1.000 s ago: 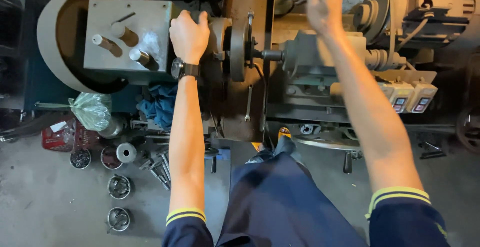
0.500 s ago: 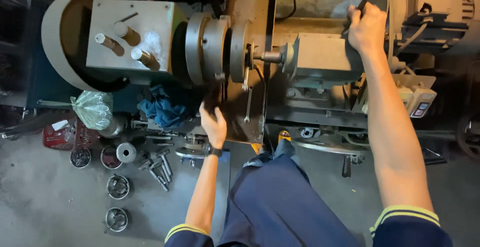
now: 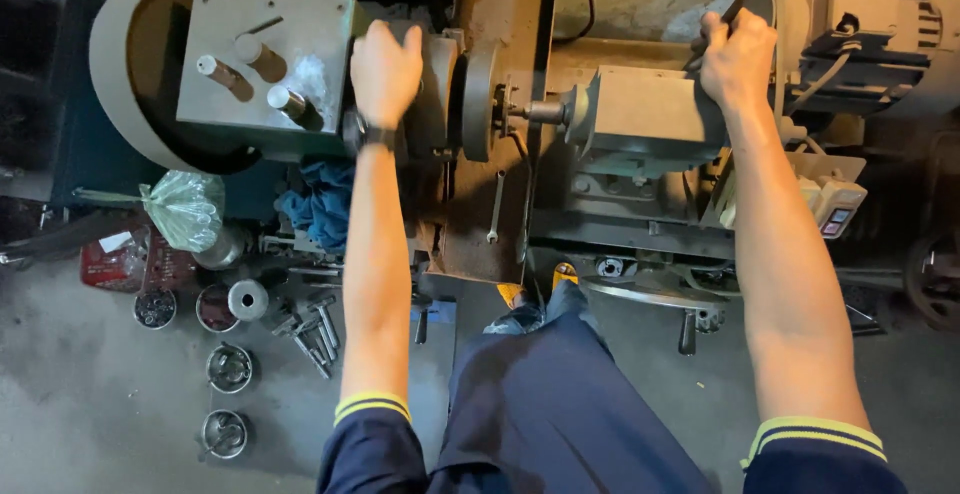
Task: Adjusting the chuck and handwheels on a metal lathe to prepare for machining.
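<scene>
I look down on a metal lathe (image 3: 520, 184). My left hand (image 3: 385, 69) lies palm down on the round chuck (image 3: 440, 94) beside the grey headstock box (image 3: 265, 59), fingers curved over it; a dark watch sits on the wrist. My right hand (image 3: 738, 54) grips the black handwheel (image 3: 765, 4) at the end of the grey tailstock (image 3: 640, 114). The tailstock's pointed centre (image 3: 545, 111) faces a round plate (image 3: 480, 104) next to the chuck. A small wrench (image 3: 497, 209) lies on the rusty bed below.
On the floor at left stand several small metal tins (image 3: 228, 367), loose bolts (image 3: 315, 329), a green plastic bag (image 3: 185, 209) and a blue rag (image 3: 320, 204). An electric motor (image 3: 880, 34) sits at right, with a switch box (image 3: 835, 204) below. My legs (image 3: 560, 394) stand close to the machine.
My left hand rose from beside my leg back up onto the chuck. My right hand stayed at the tailstock handwheel, shifting its grip slightly.
</scene>
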